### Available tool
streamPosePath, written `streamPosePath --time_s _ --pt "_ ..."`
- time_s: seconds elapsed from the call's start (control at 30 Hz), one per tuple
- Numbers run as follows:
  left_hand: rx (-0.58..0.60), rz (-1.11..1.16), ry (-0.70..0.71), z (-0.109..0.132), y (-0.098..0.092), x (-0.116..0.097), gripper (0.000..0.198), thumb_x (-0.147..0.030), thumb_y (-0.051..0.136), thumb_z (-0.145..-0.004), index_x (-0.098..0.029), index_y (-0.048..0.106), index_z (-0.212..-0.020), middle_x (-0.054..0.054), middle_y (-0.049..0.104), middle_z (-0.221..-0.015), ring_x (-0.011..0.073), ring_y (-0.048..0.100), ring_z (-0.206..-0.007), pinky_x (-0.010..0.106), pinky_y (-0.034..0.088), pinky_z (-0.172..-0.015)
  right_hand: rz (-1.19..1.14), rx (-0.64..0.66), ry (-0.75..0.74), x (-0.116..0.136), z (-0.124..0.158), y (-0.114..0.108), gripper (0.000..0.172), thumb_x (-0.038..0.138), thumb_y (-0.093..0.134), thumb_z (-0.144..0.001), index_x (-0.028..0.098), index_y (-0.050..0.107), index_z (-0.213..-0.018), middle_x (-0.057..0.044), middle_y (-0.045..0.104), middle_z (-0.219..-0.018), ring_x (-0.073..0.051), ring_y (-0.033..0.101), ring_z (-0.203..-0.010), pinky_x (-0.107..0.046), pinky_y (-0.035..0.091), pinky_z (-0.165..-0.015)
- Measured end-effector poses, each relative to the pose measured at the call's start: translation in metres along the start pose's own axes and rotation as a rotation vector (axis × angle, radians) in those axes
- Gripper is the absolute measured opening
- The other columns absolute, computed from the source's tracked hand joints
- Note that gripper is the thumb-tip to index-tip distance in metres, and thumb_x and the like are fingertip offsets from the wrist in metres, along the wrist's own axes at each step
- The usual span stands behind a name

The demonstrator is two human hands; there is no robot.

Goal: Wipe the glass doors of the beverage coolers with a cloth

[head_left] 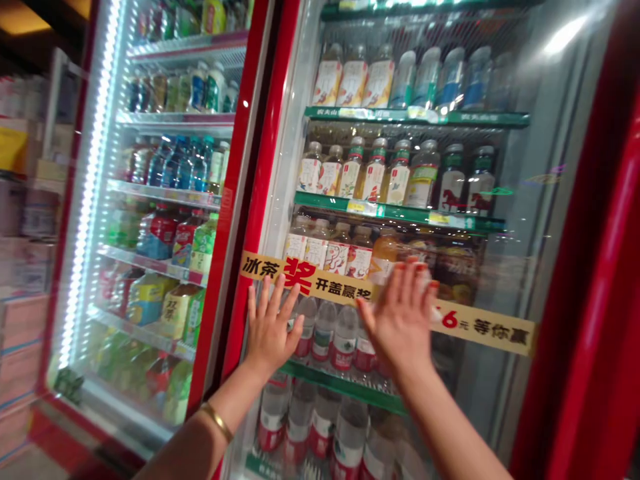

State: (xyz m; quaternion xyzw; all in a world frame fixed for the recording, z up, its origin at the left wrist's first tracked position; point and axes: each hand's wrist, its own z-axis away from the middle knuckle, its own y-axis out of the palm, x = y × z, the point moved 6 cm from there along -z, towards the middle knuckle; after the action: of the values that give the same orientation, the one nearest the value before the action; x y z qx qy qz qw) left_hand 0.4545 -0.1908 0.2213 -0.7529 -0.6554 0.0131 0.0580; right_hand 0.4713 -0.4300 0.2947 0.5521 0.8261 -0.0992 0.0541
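My left hand (270, 330) is spread open against the glass door (500, 393) of a drinks fridge, its fingertips at the lower edge of a tan printed strip (345, 288). A gold bangle (218, 423) circles that wrist. Farther right, my right hand (404, 320) lies palm forward over the same strip, fingers stretched upward and slightly blurred. Something whitish shows at the edge of its fingers, too unclear to name. Behind the glass, bottles with red and white labels (344, 337) stand below the strip, partly hidden by my hands.
Shelves of juice and tea bottles (375, 170) fill the fridge behind the door. Its red frame (575, 333) runs down the right side. On the left stands a second lit fridge (165, 193) with bottled drinks. Stacked boxes (23, 347) are at the far left.
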Motion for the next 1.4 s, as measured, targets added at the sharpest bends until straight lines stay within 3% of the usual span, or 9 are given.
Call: streamPosePath --time_s 0.13,0.23,0.4,0.6,0.67,0.83,1.1,1.27,1.4 --pt "0.005 0.022 0.002 0.0 0.001 0.002 0.08 -0.034 0.059 -0.104 -0.036 0.022 -0.174 0.004 0.017 -0.184 0.0332 0.012 -0.172 0.064 0.007 -0.14 -0.053 0.042 -0.431 0.065 0.039 0.011 0.087 0.071 0.04 -0.105 0.022 0.022 -0.175 0.003 0.028 -0.178 -0.016 0.01 -0.17 -0.035 0.018 -0.14" --pt "-0.003 0.048 -0.006 0.0 0.001 0.004 0.08 -0.035 0.061 -0.103 -0.037 0.024 -0.173 0.003 0.018 -0.184 0.034 0.013 -0.172 0.065 0.008 -0.14 0.017 0.044 -0.291 0.004 0.04 -0.004 0.086 0.063 0.042 -0.108 0.016 0.015 -0.175 -0.005 0.016 -0.182 -0.022 0.006 -0.171 -0.046 0.009 -0.142" --pt "-0.027 0.055 0.01 0.0 0.001 0.002 0.082 -0.035 0.063 -0.102 -0.038 0.024 -0.173 0.002 0.02 -0.184 0.0336 0.015 -0.172 0.065 0.009 -0.14 0.121 -0.016 0.364 -0.104 0.006 -0.026 0.093 0.06 0.035 -0.111 0.009 -0.012 -0.172 -0.023 -0.01 -0.181 -0.044 -0.004 -0.169 -0.081 0.016 -0.131" --pt "-0.065 0.051 -0.003 -0.009 -0.012 0.002 0.077 -0.032 0.064 -0.101 -0.04 0.032 -0.171 0.007 0.036 -0.179 0.0339 0.031 -0.167 0.064 0.019 -0.138 -0.042 0.171 -0.334 0.015 0.034 0.003 0.091 0.062 0.046 -0.108 0.016 0.006 -0.175 -0.007 0.016 -0.183 -0.024 0.003 -0.172 -0.052 0.013 -0.142" --pt "-0.093 0.065 0.014 -0.028 -0.021 0.0 0.072 -0.032 0.062 -0.102 -0.041 0.037 -0.168 0.007 0.046 -0.173 0.0322 0.042 -0.16 0.063 0.022 -0.136 -0.019 0.187 -0.316 -0.012 0.036 -0.003 0.089 0.063 0.045 -0.108 0.019 0.006 -0.176 -0.006 0.019 -0.182 -0.023 0.006 -0.171 -0.049 0.011 -0.142" --pt "-0.119 0.099 0.106 -0.102 -0.025 -0.027 0.073 -0.037 0.06 -0.103 -0.048 0.03 -0.169 -0.001 0.038 -0.178 0.0322 0.035 -0.165 0.063 0.015 -0.139 0.126 -0.01 0.418 -0.148 -0.001 -0.039 0.094 0.062 0.035 -0.111 0.013 -0.017 -0.172 -0.024 0.003 -0.182 -0.043 0.008 -0.17 -0.077 0.025 -0.131" --pt "-0.007 0.1 0.314 -0.136 0.011 -0.083 0.082 -0.053 0.063 -0.101 -0.049 0.02 -0.172 -0.002 0.03 -0.18 0.0353 0.024 -0.169 0.071 -0.008 -0.137 0.097 0.11 -0.327 -0.051 0.018 -0.013 0.091 0.059 0.047 -0.108 0.013 0.005 -0.175 -0.01 0.01 -0.184 -0.026 0.007 -0.171 -0.049 0.019 -0.14" --pt "-0.02 0.089 0.312 -0.133 0.01 -0.08 0.083 -0.052 0.064 -0.1 -0.047 0.022 -0.172 -0.001 0.029 -0.181 0.0356 0.022 -0.17 0.07 -0.008 -0.138 0.163 0.014 0.279 -0.152 -0.033 -0.035 0.09 0.056 0.03 -0.113 0.01 -0.025 -0.168 -0.018 -0.018 -0.18 -0.033 -0.003 -0.171 -0.062 0.021 -0.138" --pt "-0.057 0.066 0.294 -0.132 0.008 -0.08 0.087 -0.054 0.064 -0.1 -0.041 0.018 -0.174 0.002 0.031 -0.18 0.0354 0.02 -0.17 0.07 -0.008 -0.138 0.148 0.065 0.087 -0.104 -0.054 -0.021 0.087 0.052 0.032 -0.113 0.011 -0.019 -0.171 -0.015 -0.013 -0.182 -0.032 -0.005 -0.17 -0.061 0.019 -0.139"
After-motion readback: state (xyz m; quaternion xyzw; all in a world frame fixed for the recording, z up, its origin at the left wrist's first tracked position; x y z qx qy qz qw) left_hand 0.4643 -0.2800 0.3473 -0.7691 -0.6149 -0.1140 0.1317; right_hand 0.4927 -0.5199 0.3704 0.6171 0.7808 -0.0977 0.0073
